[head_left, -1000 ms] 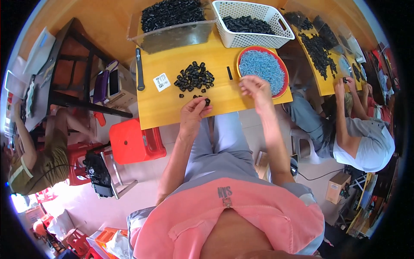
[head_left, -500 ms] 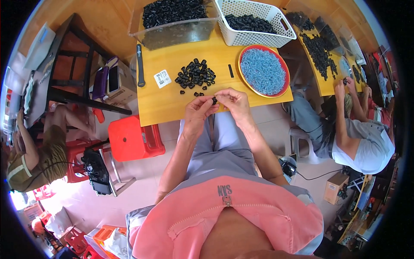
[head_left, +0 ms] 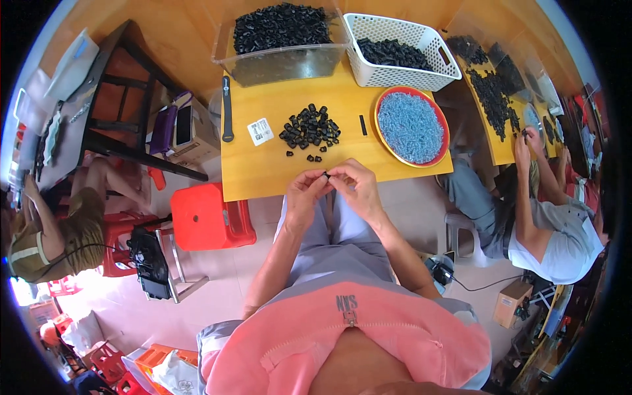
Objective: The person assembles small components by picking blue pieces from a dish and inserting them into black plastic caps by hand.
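Over the worktop's (head_left: pixel 257 174) near edge, I hold the black part (head_left: pixel 326 176) in the left grip (head_left: pixel 305 194), narrow on it. The right grip (head_left: pixel 357 188) meets it from the right, equally near; whether it pinches too, I cannot tell. The part's long axis is hidden. Both forearms (head_left: pixel 271 271) slant inward; the heap (head_left: pixel 309 127) lies beyond.

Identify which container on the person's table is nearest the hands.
The round red-and-yellow bowl of pale blue pieces, nearest the right hand; the clear tub and white basket stand farther back and hold black pieces.
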The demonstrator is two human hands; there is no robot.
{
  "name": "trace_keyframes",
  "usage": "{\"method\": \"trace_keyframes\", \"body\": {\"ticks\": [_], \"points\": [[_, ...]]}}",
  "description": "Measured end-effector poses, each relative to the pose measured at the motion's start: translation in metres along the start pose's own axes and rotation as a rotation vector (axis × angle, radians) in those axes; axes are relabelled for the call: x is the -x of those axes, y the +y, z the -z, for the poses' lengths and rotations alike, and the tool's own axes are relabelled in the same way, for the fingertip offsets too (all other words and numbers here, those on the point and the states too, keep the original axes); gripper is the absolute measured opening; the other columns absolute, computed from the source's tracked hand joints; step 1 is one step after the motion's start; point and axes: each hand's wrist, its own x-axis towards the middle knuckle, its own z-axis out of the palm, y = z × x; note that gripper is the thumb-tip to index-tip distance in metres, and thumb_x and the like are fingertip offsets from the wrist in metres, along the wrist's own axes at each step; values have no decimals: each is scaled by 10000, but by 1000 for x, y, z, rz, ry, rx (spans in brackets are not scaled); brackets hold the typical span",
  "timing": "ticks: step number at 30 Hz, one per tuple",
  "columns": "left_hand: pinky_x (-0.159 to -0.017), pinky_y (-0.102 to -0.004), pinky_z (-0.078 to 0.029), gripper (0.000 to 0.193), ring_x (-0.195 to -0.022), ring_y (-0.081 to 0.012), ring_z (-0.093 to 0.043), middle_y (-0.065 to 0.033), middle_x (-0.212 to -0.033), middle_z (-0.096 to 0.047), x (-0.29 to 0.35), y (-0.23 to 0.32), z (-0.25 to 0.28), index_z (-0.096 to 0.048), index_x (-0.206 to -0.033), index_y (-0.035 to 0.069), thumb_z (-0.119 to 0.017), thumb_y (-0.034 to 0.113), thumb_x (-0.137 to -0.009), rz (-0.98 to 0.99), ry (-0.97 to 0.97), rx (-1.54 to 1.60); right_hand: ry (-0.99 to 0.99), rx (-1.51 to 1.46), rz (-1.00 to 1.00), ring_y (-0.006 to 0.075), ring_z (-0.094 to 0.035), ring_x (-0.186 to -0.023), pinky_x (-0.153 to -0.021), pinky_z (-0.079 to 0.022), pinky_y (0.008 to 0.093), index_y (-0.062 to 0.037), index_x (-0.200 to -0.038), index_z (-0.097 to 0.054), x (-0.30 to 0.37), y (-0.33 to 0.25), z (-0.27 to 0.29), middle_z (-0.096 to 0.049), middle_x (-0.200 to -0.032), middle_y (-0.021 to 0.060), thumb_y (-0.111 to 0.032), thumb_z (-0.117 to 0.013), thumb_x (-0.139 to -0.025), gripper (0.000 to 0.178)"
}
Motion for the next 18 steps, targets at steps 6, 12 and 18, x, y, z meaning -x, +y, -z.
{"method": "trace_keyframes", "body": {"ticks": [6, 12, 18], "points": [[-709, -257, -516, 126, -763, -165, -613, -94, -889, -615, -1, 10, 22, -575, -944, 12, -545, 11, -822, -48, 50, 22, 65, 238, 7, 206, -567, -623, -563, -451, 285, -3, -818, -616, -21, 23, -14, -564, -757, 94, -11, -599, -724, 96], [-701, -240, -516, 128, -772, -160, -611, -112, -919, -616, -2, 22, 27, -578, -944, 13, -553, 11, -818, -75, 72, 77, 34, 620, 284, 281, -566, -774, -643, -474, 356, -29, -836, -608, -32, 43, -34, -576, -828, 107, -2, -584, -680, 160], [-709, -244, -516, 135, -781, -160, -605, -119, -929, -611, -1, 22, 28, -569, -954, 4, -548, 8, -821, -53, 80, 71, -1, 620, 282, 286, -528, -779, -626, -454, 383, -8, -826, -572, -30, 38, -34, -507, -764, 111, 28, -511, -678, 164]]}}
